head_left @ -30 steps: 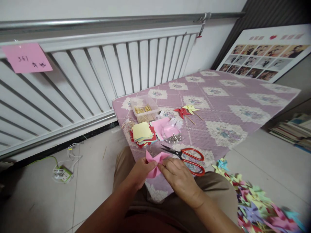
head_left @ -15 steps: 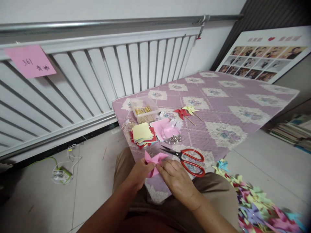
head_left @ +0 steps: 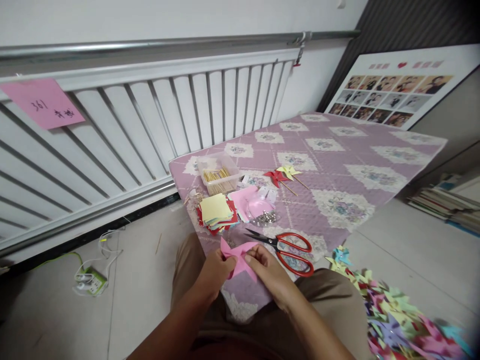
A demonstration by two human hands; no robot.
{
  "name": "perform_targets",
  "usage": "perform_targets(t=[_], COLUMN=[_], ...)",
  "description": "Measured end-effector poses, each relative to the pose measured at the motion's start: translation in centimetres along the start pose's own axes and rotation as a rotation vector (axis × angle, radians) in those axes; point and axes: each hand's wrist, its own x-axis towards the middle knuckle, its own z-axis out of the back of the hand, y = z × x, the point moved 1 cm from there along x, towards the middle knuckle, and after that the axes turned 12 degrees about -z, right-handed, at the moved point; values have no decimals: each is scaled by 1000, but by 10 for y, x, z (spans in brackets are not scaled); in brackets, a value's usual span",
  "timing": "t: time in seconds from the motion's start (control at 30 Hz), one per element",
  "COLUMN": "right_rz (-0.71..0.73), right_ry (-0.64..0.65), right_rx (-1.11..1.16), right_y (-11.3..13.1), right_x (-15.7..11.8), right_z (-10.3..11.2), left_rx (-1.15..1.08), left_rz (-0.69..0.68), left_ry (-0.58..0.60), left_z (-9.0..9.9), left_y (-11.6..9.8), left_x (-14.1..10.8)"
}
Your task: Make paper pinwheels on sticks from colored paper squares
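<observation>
With left hand (head_left: pixel 215 271) and right hand (head_left: pixel 272 271), observed pinching pink pinwheel (head_left: pixel 242 261) from both sides, above near end of cloth-covered table (head_left: pixel 326 167). Found scissors (head_left: pixel 275 243) lying just beyond right hand, with blades (head_left: pixel 258 235) leftward, in the way between hands and small metal pieces (head_left: pixel 267 218). Noted farther on: paper stack (head_left: pixel 215 209), clear tub (head_left: pixel 225 182) of sticks (head_left: pixel 216 174), red pinwheel (head_left: pixel 276 177) beside yellow pinwheel (head_left: pixel 289 171). Recorded pinwheel pile (head_left: pixel 399 310) on floor (head_left: pixel 142 300) at right

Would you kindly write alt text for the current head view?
A person's left hand and right hand hold a pink paper pinwheel over a patterned tablecloth. Red-handled scissors, paper squares and a box of sticks lie nearby.
</observation>
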Motion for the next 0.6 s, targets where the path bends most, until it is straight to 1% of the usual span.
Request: perform_targets(t=[0.07, 0.17, 0.27, 0.43, 0.6], right_rz=[-60, -94, -106, -96, -83], right_ry=[58, 81, 72, 42, -8], right_rx=[33, 69, 96, 83, 64], right_y=[0, -1, -6, -17, -23], right_x=[1, 2, 6, 14, 20], right_z=[-4, -8, -9, -8, -7], left_rx=[7, 66, 123, 186, 266], left_rz=[-28, -20, -12, -25, -19], left_ry=[32, 31, 39, 67, 57], left_z=[-1, -1, -1, -1, -3], left_y=[-2, -5, -5, 1, 0], left_x=[0, 0, 0, 3, 5])
